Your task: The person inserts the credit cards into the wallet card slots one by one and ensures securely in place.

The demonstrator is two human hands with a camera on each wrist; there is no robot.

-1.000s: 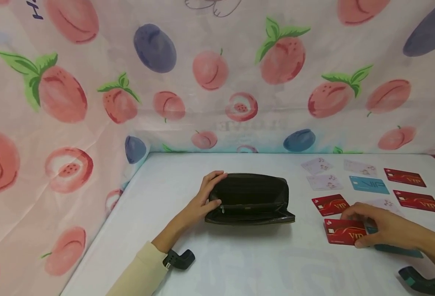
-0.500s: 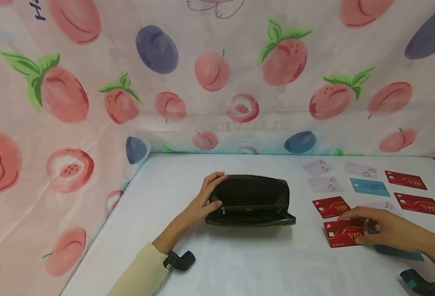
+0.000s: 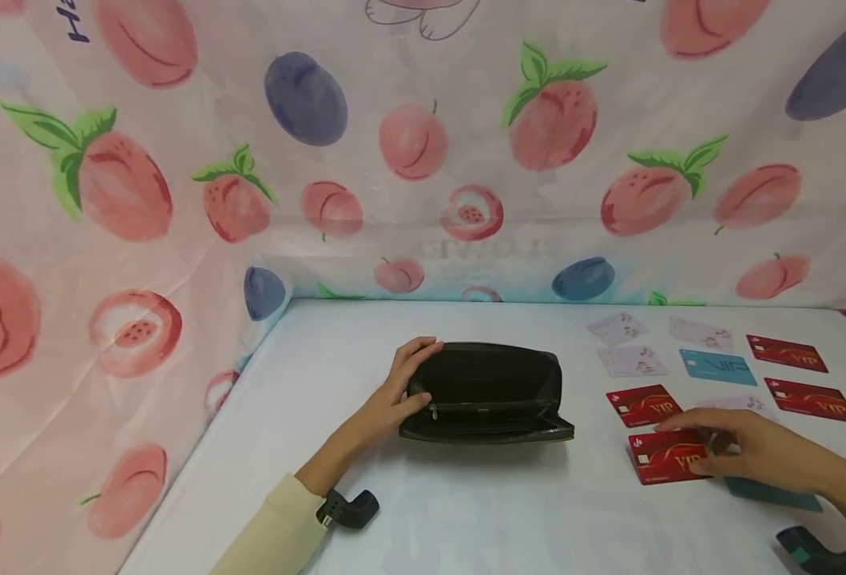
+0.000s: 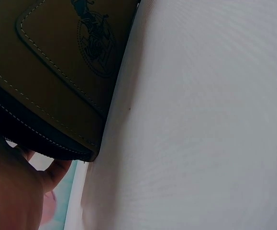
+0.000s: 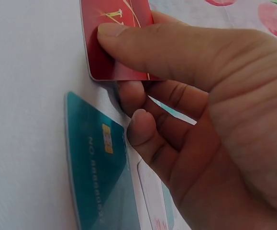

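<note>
A black zip-around wallet (image 3: 490,371) stands on the white table with its mouth gaping upward. My left hand (image 3: 397,391) grips its left end, thumb on the near rim and fingers on the far one. The left wrist view shows the wallet's brown stitched outer face (image 4: 57,72) with a dark printed emblem. At the right, my right hand (image 3: 760,447) pinches the right end of a red VIP card (image 3: 658,458); the thumb (image 5: 124,43) lies across its printed face. Below that hand lies a teal card (image 5: 100,158), partly covered in the head view.
Several other cards lie at the right: a red card (image 3: 644,406) just behind the held one, two more red cards farther right, a blue VIP card (image 3: 717,366) and pale patterned cards (image 3: 631,361). A fruit-print cloth (image 3: 408,224) hangs behind the table.
My right hand's hold on the red card has shifted slightly, and a thin shadow now shows along the card's left edge. My left hand and the wallet stay in place.
</note>
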